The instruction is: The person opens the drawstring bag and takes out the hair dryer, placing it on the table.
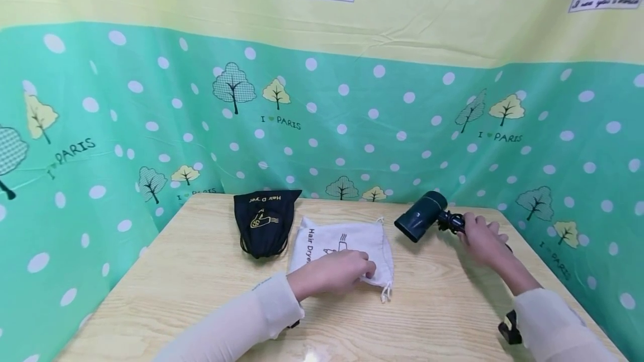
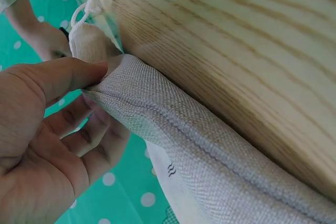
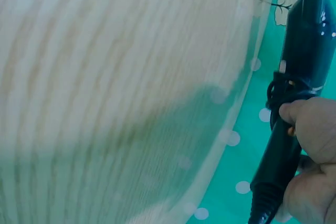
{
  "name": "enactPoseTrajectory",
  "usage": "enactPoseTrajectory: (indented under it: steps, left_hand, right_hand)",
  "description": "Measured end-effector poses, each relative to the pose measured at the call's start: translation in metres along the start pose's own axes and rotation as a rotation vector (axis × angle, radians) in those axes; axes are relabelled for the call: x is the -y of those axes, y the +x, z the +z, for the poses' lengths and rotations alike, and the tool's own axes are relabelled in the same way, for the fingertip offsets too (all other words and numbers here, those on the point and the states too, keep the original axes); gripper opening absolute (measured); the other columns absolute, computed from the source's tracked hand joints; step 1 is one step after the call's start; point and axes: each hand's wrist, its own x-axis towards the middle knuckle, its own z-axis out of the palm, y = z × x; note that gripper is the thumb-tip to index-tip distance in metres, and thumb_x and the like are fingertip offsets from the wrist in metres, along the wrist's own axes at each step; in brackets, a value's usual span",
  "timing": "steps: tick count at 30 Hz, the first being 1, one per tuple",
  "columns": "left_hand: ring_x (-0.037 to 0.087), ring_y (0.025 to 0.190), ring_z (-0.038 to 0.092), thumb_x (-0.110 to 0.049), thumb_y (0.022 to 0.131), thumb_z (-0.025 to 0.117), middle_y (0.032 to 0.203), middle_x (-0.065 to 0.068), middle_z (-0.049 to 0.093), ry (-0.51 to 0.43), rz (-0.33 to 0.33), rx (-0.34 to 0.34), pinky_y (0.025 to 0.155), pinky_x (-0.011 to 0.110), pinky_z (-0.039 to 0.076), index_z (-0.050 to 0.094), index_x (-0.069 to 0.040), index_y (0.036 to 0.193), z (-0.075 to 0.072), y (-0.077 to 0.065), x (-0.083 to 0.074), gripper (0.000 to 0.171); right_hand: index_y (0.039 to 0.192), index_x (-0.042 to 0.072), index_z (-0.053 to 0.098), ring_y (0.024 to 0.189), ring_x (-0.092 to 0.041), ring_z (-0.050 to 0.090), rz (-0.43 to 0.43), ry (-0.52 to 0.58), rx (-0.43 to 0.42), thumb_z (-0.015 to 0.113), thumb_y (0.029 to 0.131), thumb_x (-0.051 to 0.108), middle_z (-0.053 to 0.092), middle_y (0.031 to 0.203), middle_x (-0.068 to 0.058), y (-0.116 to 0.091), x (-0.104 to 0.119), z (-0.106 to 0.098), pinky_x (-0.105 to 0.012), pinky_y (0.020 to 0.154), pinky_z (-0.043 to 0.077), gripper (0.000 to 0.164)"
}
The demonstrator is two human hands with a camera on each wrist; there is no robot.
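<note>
My right hand (image 1: 484,241) grips a dark hair dryer (image 1: 421,215) by its handle, over the right side of the table. In the right wrist view the black cord is wound around the hair dryer (image 3: 307,40) near its neck, with my thumb close to the windings. My left hand (image 1: 338,270) pinches the near edge of a white drawstring bag (image 1: 374,239) printed "Hair Dryer". Up close in the left wrist view, thumb and fingers hold the seam of the bag (image 2: 173,114), beside a white cord loop (image 2: 80,15).
A black drawstring bag (image 1: 265,222), also lettered "Hair Dryer", lies at the back left of the wooden table (image 1: 166,278). A polka-dot curtain (image 1: 322,110) hangs behind the table and along both sides.
</note>
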Motion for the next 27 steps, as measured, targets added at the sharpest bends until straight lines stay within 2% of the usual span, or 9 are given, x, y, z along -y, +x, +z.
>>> enactPoseTrajectory:
  steps: [2,4,9,13,23,27]
  left_hand:
    - [0.005,0.090,0.062,-0.009,0.093,0.073,0.102,-0.007,0.065,0.007,-0.007,0.001,0.081,0.018,0.051,0.072,-0.020,0.113,0.000,0.000,0.000,0.023]
    - [0.005,0.089,0.061,-0.009,0.093,0.073,0.102,-0.007,0.064,0.015,-0.012,-0.001,0.080,0.019,0.051,0.071,-0.021,0.112,0.001,0.000,0.000,0.023]
    - [0.004,0.086,0.059,-0.009,0.092,0.073,0.099,-0.009,0.063,0.018,-0.013,-0.008,0.078,0.017,0.050,0.072,-0.022,0.110,0.000,-0.001,-0.002,0.022]
    - [0.004,0.086,0.059,-0.008,0.091,0.074,0.098,-0.009,0.063,0.021,-0.002,-0.016,0.077,0.017,0.050,0.072,-0.022,0.109,0.000,-0.001,-0.003,0.022]
    - [0.004,0.087,0.060,-0.009,0.091,0.074,0.100,-0.008,0.064,0.032,0.006,-0.021,0.078,0.018,0.051,0.072,-0.021,0.110,0.003,0.000,-0.001,0.022]
    - [0.005,0.086,0.059,-0.011,0.093,0.074,0.099,-0.007,0.063,0.022,0.010,-0.009,0.078,0.018,0.051,0.071,-0.021,0.110,0.003,0.001,-0.002,0.019]
  right_hand:
    - [0.114,-0.010,0.042,0.082,-0.053,0.038,0.049,0.000,-0.009,0.054,0.102,0.013,0.049,0.098,-0.035,0.001,0.000,-0.002,-0.060,0.062,0.032,0.029]
    - [0.113,-0.012,0.040,0.088,-0.062,0.038,0.106,0.007,-0.004,0.053,0.101,0.013,0.047,0.100,-0.040,0.001,0.001,-0.003,-0.070,0.066,0.033,0.030]
    - [0.125,-0.020,0.032,0.111,-0.077,0.025,0.301,0.067,0.041,0.050,0.100,0.012,0.036,0.115,-0.051,0.003,0.002,-0.002,-0.086,0.081,0.026,0.045]
    - [0.132,-0.021,0.026,0.118,-0.078,0.017,0.424,0.117,0.049,0.047,0.100,0.013,0.029,0.124,-0.054,0.004,-0.001,0.000,-0.088,0.088,0.020,0.052]
    - [0.143,-0.022,0.016,0.121,-0.077,0.016,0.598,0.137,0.044,0.037,0.104,0.011,0.021,0.134,-0.056,0.012,-0.009,0.005,-0.086,0.094,0.018,0.055]
    - [0.144,-0.023,0.012,0.123,-0.075,0.016,0.668,0.134,0.054,0.038,0.104,0.009,0.018,0.137,-0.057,0.016,-0.013,0.006,-0.084,0.097,0.020,0.057]
